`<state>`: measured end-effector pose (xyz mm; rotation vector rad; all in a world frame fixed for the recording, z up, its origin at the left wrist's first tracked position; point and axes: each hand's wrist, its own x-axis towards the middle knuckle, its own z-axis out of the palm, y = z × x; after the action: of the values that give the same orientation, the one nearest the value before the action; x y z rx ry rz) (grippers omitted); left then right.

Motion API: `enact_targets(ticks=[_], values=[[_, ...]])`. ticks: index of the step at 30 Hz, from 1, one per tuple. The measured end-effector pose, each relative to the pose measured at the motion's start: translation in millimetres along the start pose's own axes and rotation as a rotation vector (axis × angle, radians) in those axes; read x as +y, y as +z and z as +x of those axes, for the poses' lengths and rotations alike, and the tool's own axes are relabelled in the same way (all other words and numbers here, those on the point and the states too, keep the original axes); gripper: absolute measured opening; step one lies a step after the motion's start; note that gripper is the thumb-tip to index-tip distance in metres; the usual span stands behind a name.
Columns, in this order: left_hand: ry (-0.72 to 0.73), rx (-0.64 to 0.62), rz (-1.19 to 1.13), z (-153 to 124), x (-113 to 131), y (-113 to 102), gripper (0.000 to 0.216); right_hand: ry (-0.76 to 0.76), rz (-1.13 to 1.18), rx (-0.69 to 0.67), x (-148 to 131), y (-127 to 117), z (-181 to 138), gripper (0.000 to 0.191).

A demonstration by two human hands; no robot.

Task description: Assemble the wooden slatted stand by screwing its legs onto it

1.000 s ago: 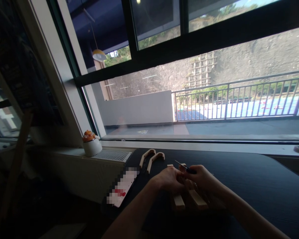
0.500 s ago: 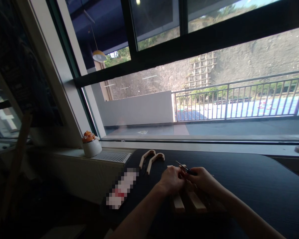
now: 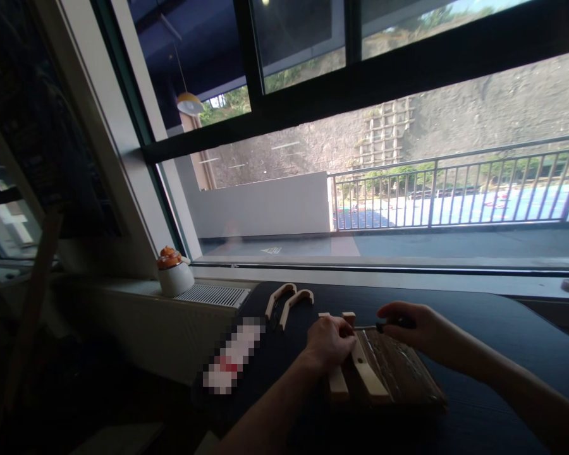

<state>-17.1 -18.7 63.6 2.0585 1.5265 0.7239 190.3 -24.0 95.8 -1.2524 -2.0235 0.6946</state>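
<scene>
Likely mid-fastening, pinching wooden bracket [image 3: 370, 379] with left hand [image 3: 329, 341], gripping dark tool [image 3: 400, 323] in right hand [image 3: 421, 321] by brown board [image 3: 410, 366]; calls for aligning tool.

Bright window [image 3: 313, 101] daylight, dim tabletop [image 3: 497, 322], near-black lower left corner

Right hand [image 3: 420, 319] shifted rightward, dark tool [image 3: 402, 321] apparently carried along, brown board [image 3: 403, 366] uncovered

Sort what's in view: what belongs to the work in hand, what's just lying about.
Belongs:
pale wooden pieces by the left hand
brown board
dark tool in the right hand, partly hidden
probably the curved wooden pieces, similar wood

Apparently lying about:
orange-topped pot
pixelated flat item
</scene>
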Motion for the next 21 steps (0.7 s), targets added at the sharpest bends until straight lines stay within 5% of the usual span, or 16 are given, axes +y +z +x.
enact_targets(ticks=[8,21], values=[[0.012,-0.013,0.038,-1.1,4.4,-1.8,0.024,-0.112,-0.399,0.064,-31.2,-3.6,10.8,0.020],[0.000,-0.008,0.053,-2.3,3.9,-1.4,0.025,-0.105,-0.495,-0.039,-45.7,-4.4,21.3,0.017]])
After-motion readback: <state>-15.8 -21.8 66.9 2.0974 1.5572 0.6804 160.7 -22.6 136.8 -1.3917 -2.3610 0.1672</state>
